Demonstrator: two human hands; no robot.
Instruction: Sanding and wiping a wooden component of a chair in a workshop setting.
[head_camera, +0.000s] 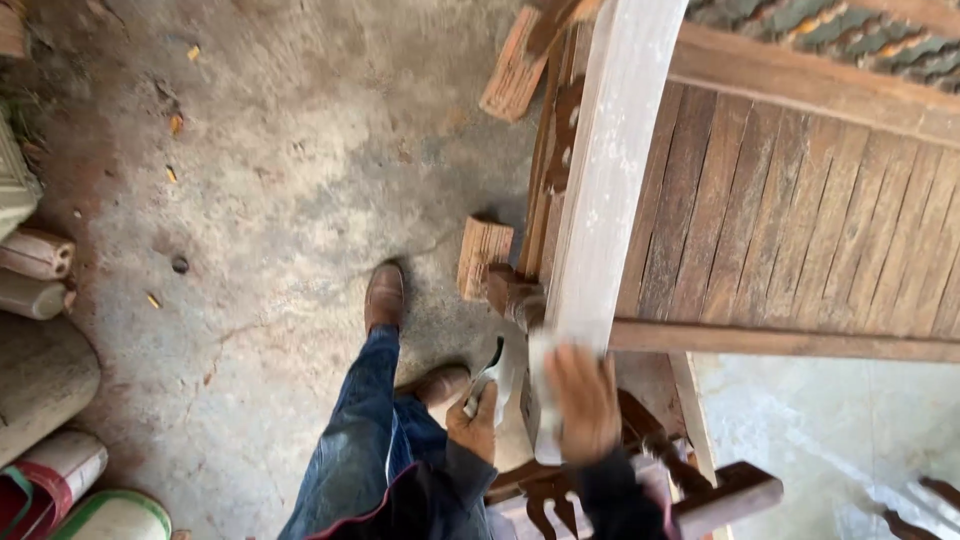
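Your right hand (585, 400) presses a pale cloth (540, 350) flat against the whitish plank (610, 170) at six o'clock; your left hand (478, 420) grips a tool (blurred). Splinters could snag those fingers.

The plank (610, 170) above the right grip (585, 400) is whitewashed pale grey, chalky in patches. Right of it, the slatted panel (800, 230) is weathered brown with darker streaks. The left grip (478, 420) closes on a white cloth (505, 375). Below-left, the jeans (355, 440) are faded blue; the boots (385, 295) are brown. The floor (280, 150) is mottled grey with rusty stains.
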